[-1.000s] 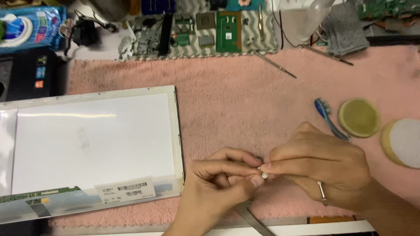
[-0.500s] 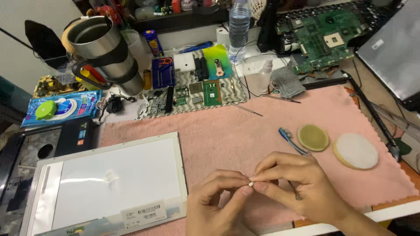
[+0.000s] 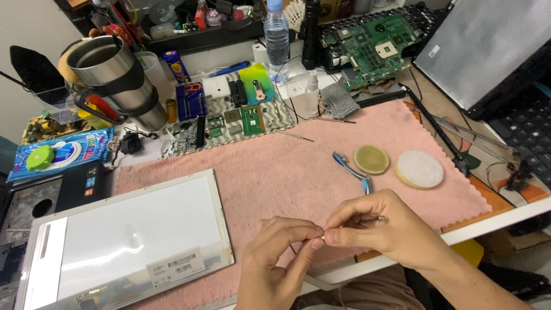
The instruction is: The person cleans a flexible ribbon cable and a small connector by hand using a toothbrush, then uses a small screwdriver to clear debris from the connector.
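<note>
The tiny pale part (image 3: 323, 235) pinched between both hands at lower centre is too small to identify. The left hand (image 3: 275, 261) closes thumb and forefinger on it; the right hand (image 3: 381, 229) pinches it too, and a thin metal tip pokes out near its knuckles. Both forearms are cut off by the bottom edge. They hover over a pink cloth (image 3: 298, 166) covering the bench, beside a white display panel (image 3: 123, 241) at lower left. Upper frame: cluttered circuit boards (image 3: 367, 49), a steel mug (image 3: 112, 77).
</note>
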